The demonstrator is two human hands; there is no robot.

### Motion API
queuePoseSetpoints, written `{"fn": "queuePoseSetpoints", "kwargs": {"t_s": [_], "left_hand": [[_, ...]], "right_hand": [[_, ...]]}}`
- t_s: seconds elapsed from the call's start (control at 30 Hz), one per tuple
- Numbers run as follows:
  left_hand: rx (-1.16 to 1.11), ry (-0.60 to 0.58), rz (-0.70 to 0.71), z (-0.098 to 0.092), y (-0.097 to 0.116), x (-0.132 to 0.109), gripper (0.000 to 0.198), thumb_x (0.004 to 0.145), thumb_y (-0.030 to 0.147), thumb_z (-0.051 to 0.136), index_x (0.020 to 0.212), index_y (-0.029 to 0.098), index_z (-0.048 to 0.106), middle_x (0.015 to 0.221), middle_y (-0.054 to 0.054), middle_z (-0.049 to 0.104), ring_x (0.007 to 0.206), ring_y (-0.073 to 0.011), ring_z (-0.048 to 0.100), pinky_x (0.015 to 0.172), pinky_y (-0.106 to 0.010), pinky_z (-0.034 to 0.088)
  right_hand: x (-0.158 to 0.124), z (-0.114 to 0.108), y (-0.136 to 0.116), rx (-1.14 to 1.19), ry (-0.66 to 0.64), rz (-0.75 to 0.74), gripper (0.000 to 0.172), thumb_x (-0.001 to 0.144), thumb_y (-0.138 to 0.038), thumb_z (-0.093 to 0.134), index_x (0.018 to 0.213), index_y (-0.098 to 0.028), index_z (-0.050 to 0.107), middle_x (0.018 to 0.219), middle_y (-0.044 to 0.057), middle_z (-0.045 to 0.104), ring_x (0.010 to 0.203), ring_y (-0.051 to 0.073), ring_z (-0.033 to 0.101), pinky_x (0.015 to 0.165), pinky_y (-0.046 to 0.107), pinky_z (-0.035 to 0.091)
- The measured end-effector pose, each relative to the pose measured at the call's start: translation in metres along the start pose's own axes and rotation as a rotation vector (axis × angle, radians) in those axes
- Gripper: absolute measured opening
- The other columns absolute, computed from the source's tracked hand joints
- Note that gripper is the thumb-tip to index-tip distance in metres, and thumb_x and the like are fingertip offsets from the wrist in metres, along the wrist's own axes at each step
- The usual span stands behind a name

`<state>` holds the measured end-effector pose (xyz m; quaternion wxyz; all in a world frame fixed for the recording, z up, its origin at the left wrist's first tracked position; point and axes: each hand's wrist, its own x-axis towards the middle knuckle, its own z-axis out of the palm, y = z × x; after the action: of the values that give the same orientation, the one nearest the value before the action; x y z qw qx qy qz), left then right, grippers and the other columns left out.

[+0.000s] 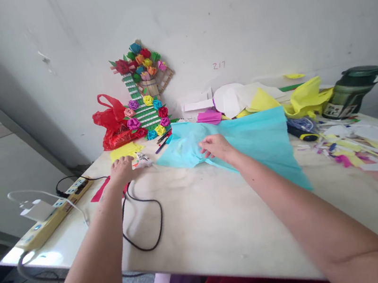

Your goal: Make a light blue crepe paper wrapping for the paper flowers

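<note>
A large sheet of light blue crepe paper (260, 139) lies across the middle of the table, rumpled at its left part. My right hand (216, 147) is at its front edge, with thumb and fingers pinched together on the paper. To the left, my left hand (122, 170) reaches palm down with its fingers stretched out and holds nothing I can see. Just right of its fingers lies a small clutter of silvery bits (142, 157). Yellow paper (126, 150) is beyond that hand, and a red paper strip (100, 190) lies partly behind the wrist.
A black cable (161, 217) loops near the power strip (54, 218). At the back stand a red plastic bag (112, 120) and a paper-flower guitar (143, 105). Pens (163, 143) lie beside the blue sheet. A green bottle (351, 92) and paper scraps (365, 147) occupy the right.
</note>
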<state>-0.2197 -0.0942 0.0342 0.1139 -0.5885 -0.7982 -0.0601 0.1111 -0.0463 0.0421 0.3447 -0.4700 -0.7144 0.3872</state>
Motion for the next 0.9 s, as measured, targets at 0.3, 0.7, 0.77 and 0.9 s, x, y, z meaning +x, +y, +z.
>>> {"fn": "queuePoseSetpoints", "kwargs": {"t_s": [0.3, 0.7, 0.77, 0.9], "left_hand": [[-0.460, 0.128, 0.791, -0.025, 0.150, -0.014, 0.056, 0.062, 0.025, 0.064, 0.116, 0.019, 0.050, 0.131, -0.009, 0.044, 0.127, -0.0275, 0.029, 0.103, -0.043, 0.025], [-0.550, 0.070, 0.824, 0.025, 0.207, -0.013, 0.043, 0.076, 0.013, 0.043, 0.117, 0.019, 0.054, 0.128, -0.006, 0.051, 0.127, -0.0182, 0.035, 0.109, -0.042, 0.013], [-0.631, 0.028, 0.781, 0.021, 0.209, -0.009, 0.038, 0.077, 0.018, 0.045, 0.113, 0.020, 0.057, 0.122, -0.005, 0.056, 0.121, -0.0186, 0.042, 0.107, -0.039, 0.019], [-0.766, -0.031, 0.569, 0.012, 0.212, -0.006, 0.032, 0.077, 0.026, 0.046, 0.103, 0.021, 0.063, 0.099, -0.004, 0.066, 0.097, -0.0197, 0.057, 0.089, -0.031, 0.038]], "right_hand": [[-0.031, -0.026, -0.030, -0.610, -0.790, 0.285, 0.023, 0.069, -0.028, 0.057, 0.074, -0.007, 0.064, 0.052, 0.010, 0.064, 0.039, 0.017, 0.056, 0.045, 0.026, 0.043], [-0.030, -0.026, -0.044, -0.945, -0.597, 0.243, 0.025, 0.064, -0.015, 0.050, 0.076, -0.004, 0.069, 0.049, 0.013, 0.062, 0.051, 0.025, 0.062, 0.055, 0.035, 0.048], [-0.027, -0.031, -0.042, -0.954, -0.544, 0.199, 0.032, 0.064, -0.016, 0.051, 0.089, -0.008, 0.068, 0.055, 0.011, 0.065, 0.055, 0.024, 0.063, 0.057, 0.034, 0.047], [-0.025, -0.043, -0.039, -0.995, -0.312, 0.068, 0.035, 0.068, -0.020, 0.053, 0.101, -0.018, 0.064, 0.087, 0.013, 0.068, 0.081, 0.028, 0.063, 0.068, 0.036, 0.046]]}}
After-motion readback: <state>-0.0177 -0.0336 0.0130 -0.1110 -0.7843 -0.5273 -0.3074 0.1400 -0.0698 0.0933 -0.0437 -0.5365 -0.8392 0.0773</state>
